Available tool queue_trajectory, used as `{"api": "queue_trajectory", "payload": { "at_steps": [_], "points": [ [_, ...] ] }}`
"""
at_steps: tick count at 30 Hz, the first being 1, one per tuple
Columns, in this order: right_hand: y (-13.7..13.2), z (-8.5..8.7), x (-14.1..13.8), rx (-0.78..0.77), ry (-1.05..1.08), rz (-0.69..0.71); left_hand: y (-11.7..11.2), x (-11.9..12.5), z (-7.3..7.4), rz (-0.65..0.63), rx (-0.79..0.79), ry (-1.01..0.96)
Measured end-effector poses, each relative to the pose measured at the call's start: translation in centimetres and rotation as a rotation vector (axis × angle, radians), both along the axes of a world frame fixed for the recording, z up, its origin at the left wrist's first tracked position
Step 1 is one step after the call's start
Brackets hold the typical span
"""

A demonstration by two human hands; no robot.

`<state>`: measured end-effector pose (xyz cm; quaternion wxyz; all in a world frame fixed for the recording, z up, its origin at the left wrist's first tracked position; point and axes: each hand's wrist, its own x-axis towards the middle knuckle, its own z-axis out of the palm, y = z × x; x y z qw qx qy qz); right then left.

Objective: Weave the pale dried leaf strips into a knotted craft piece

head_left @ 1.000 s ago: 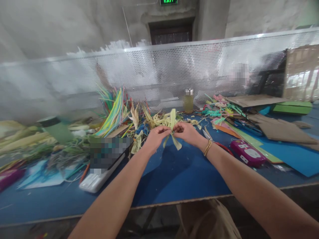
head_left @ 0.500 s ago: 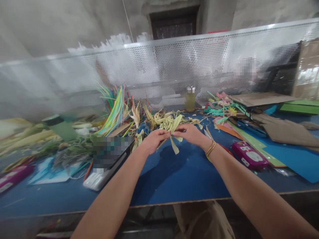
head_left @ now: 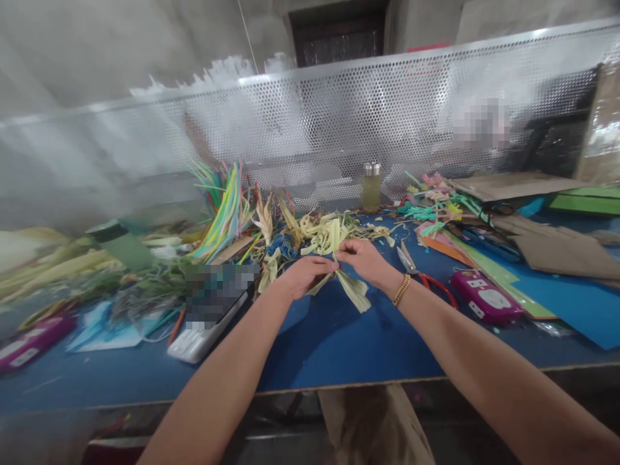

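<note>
While holding a pale husk strip (head_left: 352,289) between left hand (head_left: 310,272) and right hand (head_left: 364,259), works to the left of the red-handled scissors (head_left: 411,265), seemingly above the blue desk (head_left: 339,355). Left hand: fingertips drawn together on the gathered middle of the strip. Right hand: similarly narrow, pinching just above, on the side nearer to the scissors. Cannot tell about any knot beneath these fingertips. Shows one broad end upward and loose tails downward. By judgement, should feel very light, soft across the width, a little stiff along the fibres, and hardly slippery. Could split along the grain if pulled too strongly sideways. Best to take hold at the gathered middle, with flat fingertips, sparing the thin tails. To the left of the scissors and farther back: a heap of curled husk pieces (head_left: 314,234), then a bundle of coloured strands (head_left: 227,216). Just to the right of the scissors: a purple case (head_left: 485,297).
</note>
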<state>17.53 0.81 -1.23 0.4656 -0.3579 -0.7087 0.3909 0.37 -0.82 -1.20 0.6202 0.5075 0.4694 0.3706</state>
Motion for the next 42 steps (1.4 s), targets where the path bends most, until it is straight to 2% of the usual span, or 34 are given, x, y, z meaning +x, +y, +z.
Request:
{"api": "queue_trajectory", "payload": {
  "at_steps": [9,14,17,19,22,25,31,36,42],
  "points": [
    [0.0,-0.2,-0.4,0.076,-0.056,-0.062,-0.2,-0.1,0.3,-0.096,0.129,0.187],
    [0.3,0.4,0.7,0.025,-0.124,0.066,-0.1,-0.2,0.2,-0.096,0.157,0.129],
    [0.4,0.7,1.5,-0.034,-0.266,0.132,0.1,-0.7,0.4,-0.052,0.244,0.195],
    [0.5,0.7,1.9,-0.021,-0.372,0.159,0.2,-1.0,0.7,-0.022,0.273,0.223],
    [0.6,0.7,2.1,0.049,-0.403,0.170,0.2,-1.2,1.0,-0.020,0.288,0.218],
    [0.6,0.7,2.1,0.133,-0.433,0.129,0.1,-1.1,1.1,-0.026,0.298,0.236],
    [0.3,0.9,1.7,0.363,-0.563,-0.080,-0.3,-0.5,1.2,0.036,0.294,0.171],
    [0.0,0.9,1.4,0.412,-0.593,-0.078,-1.0,0.1,2.0,0.049,0.356,0.307],
    [0.2,1.3,1.7,0.421,-0.635,-0.084,-1.2,0.4,2.1,0.055,0.339,0.332]
  ]
}}
